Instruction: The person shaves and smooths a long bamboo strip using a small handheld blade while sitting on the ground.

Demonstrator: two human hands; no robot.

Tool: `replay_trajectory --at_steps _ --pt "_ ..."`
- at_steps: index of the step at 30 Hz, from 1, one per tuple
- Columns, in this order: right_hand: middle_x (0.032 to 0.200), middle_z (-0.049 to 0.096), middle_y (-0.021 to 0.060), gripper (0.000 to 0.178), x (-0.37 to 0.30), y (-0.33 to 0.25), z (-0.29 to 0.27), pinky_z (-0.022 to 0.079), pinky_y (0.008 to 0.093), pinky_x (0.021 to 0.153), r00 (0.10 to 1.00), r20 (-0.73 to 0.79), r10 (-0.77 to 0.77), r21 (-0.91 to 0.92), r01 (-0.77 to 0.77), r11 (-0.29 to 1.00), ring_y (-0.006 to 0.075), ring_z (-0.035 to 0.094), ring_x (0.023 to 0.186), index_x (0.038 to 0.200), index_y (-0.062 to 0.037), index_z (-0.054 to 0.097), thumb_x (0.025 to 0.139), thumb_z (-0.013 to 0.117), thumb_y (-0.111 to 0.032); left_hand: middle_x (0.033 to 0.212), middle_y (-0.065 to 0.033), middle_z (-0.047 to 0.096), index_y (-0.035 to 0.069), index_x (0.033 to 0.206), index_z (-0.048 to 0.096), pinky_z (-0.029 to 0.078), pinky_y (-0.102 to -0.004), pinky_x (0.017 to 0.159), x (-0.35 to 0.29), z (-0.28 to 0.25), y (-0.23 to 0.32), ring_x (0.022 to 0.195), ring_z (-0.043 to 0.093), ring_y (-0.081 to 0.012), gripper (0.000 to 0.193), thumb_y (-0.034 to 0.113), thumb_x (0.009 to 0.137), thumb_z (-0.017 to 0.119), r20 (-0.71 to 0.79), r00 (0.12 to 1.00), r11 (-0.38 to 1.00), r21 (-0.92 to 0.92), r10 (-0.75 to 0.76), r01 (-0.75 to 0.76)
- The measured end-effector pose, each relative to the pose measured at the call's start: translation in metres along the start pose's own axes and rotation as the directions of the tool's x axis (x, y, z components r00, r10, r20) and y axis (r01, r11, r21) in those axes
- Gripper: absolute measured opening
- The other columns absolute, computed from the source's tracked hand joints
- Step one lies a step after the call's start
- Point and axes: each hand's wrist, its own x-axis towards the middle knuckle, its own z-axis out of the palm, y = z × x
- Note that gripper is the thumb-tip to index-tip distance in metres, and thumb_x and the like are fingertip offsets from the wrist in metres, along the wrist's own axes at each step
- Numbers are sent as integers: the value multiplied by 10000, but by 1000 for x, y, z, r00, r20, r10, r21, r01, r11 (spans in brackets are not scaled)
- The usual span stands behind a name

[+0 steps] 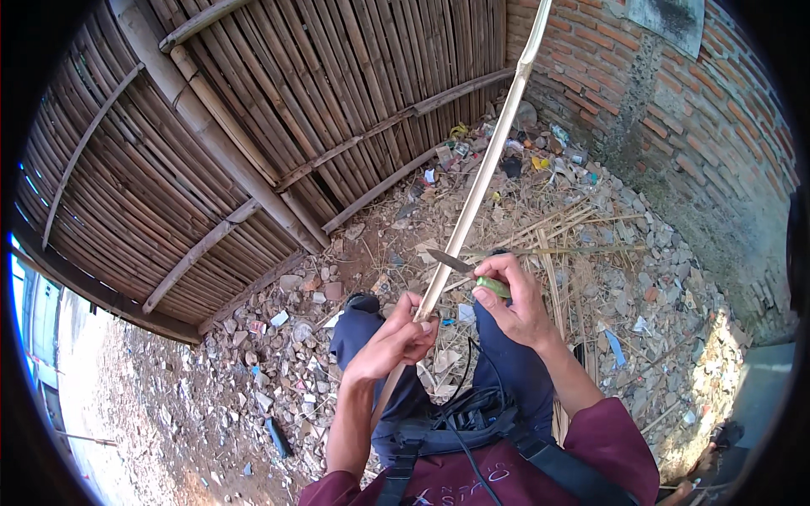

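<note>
A long, pale split bamboo strip (483, 181) runs from beside my left thigh up toward the brick wall, with a node near its far end. My left hand (395, 341) is closed around its lower part, thumb on top. In my right hand (516, 301) is a knife (453, 261), its green handle gripped in curled fingers. The dark blade points left and lies across the strip, just beyond my left hand; whether it cuts into the bamboo I cannot tell.
A bamboo-slat wall (329, 93) rises at the left and a brick wall (675, 110) at the right. Rubble and litter (287, 379) cover the ground. Thin bamboo slivers (561, 287) lie right of my knees. A black cable (460, 379) hangs over my lap.
</note>
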Motion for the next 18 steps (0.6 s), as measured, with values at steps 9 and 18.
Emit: replay_trajectory --at_steps 9,18 --pt "898 704 88 251 -10 2 1 545 368 602 945 43 -326 -279 324 904 260 711 727 1126 -95 694 907 819 -99 829 -19 492 90 1323 331 467 -260 543 12 8 1 618 495 -98 229 199 1169 460 192 971 989 -4 143 -145" --pt "875 668 65 256 -16 -1 7 528 361 557 943 53 -329 -302 330 894 233 687 682 1126 -100 729 889 823 -90 755 7 541 9 1240 519 468 -271 516 12 21 17 561 522 -96 257 254 1170 477 19 993 932 343 120 -119"
